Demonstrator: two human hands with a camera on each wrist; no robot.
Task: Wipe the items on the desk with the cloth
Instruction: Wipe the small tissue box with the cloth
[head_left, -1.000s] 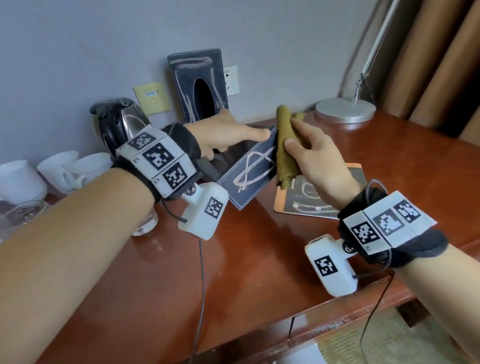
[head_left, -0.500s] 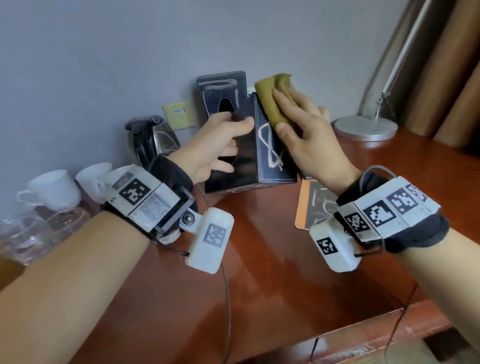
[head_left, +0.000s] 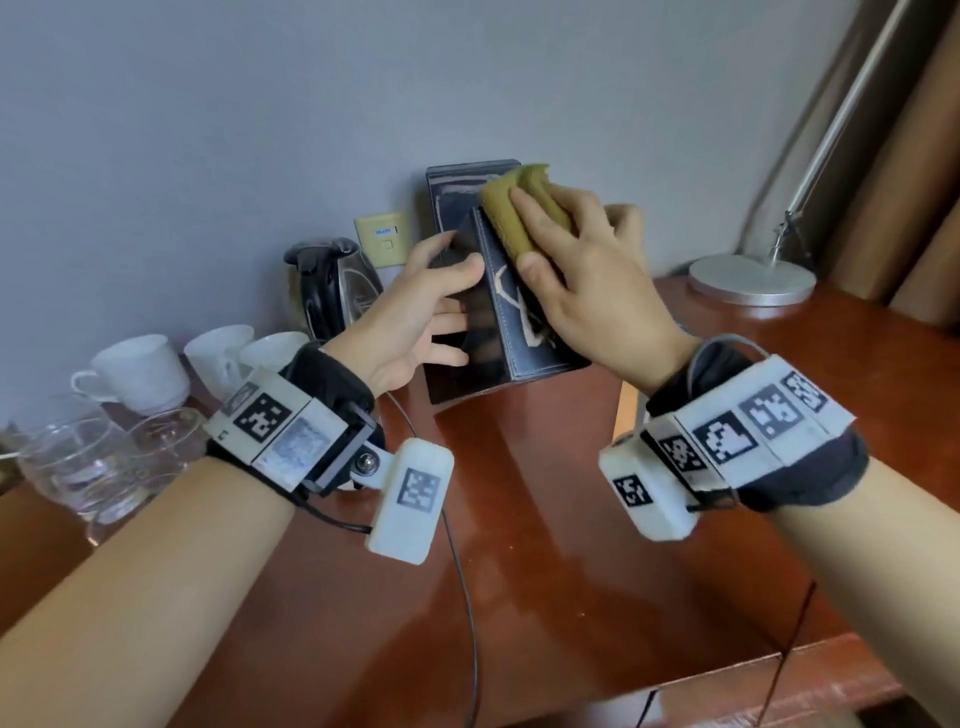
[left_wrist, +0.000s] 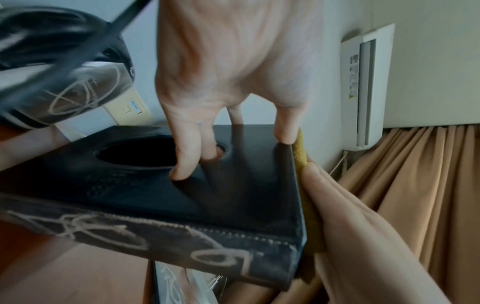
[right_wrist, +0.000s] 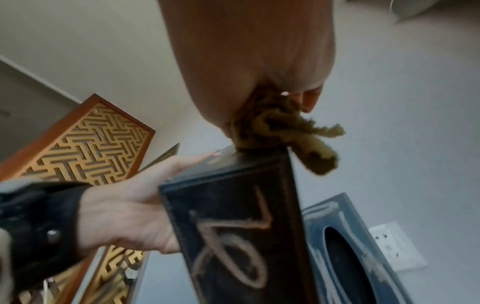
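Dark tissue box (head_left: 524, 332) scrawled with chalky white marks, olive cloth (head_left: 511, 221) pressed on it

A grey wall (head_left: 208, 130) backs the red-brown table (head_left: 545, 545), carrying a beige switch plate (head_left: 383, 238). Tan curtains (head_left: 914, 197) hang at right. A white air conditioner (left_wrist: 366, 86) and a lattice panel (right_wrist: 85, 142) show from the wrists.
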